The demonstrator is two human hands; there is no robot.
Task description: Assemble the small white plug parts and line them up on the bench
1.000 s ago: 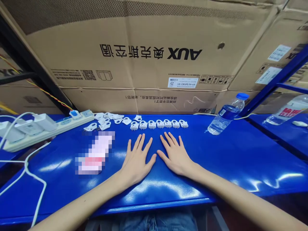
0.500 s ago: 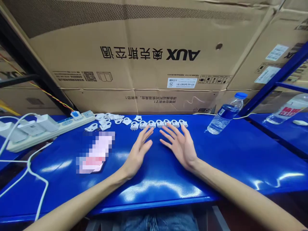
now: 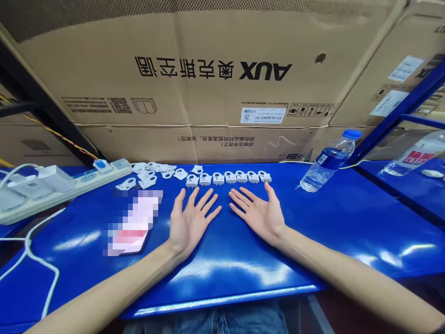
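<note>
My left hand (image 3: 190, 221) is palm up over the blue table (image 3: 222, 250), fingers spread and holding nothing. Opposite it, my right hand (image 3: 264, 212) is also turned palm up with its fingers apart, nothing in it. Just beyond the fingertips, several white plugs with ring-shaped handles stand in a row; one plug (image 3: 218, 179) near the middle shows its metal pins pointing toward me. More such plugs lie in a loose heap at the back left, among them a white plug (image 3: 180, 174) on its side. Neither hand appears to touch a plug.
A blurred pink flat object (image 3: 139, 222) lies left of my left hand. A power strip (image 3: 83, 183) with chargers and white cables (image 3: 52, 266) occupies the left side. A water bottle (image 3: 318, 174) leans at the back right. Large cardboard boxes (image 3: 208, 102) wall off the back.
My left hand has rolled from thumb-side up to palm up, its fingers now spread. My right hand has turned slightly more open and drawn back from the row. The plugs have stayed put.
</note>
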